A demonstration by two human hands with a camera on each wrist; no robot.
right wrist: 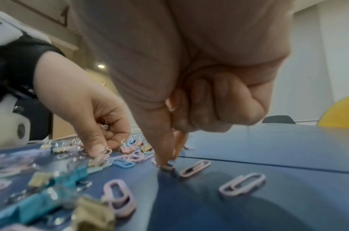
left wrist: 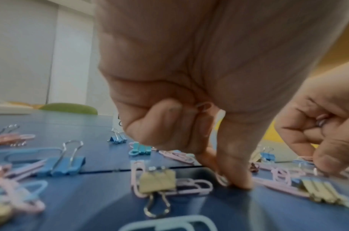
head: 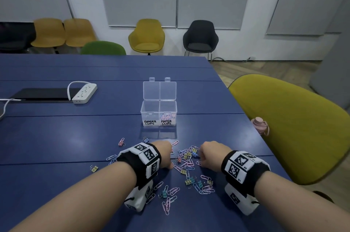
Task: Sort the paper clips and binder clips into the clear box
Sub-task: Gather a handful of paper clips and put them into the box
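The clear box (head: 149, 107) stands open mid-table; its "BINDER CLIPS" side looks empty, and the "PAPER CLIPS" side (head: 168, 117) holds some pastel clips. Paper clips and binder clips (head: 186, 157) lie scattered at the near edge. My left hand (left wrist: 229, 179) is down on the pile with thumb and forefinger pinching a pink paper clip (left wrist: 222, 179), while a pink clip (left wrist: 204, 107) is tucked under its curled fingers. My right hand (right wrist: 167, 161) pinches a paper clip (right wrist: 166, 166) on the table, and in the left wrist view more clips (left wrist: 321, 121) show in its palm.
A white power strip (head: 84, 93) and a black panel (head: 43, 93) lie at the far left. Beyond the table's right edge are a pink bottle (head: 259, 124) and a yellow-green chair (head: 287, 127). More chairs line the far wall.
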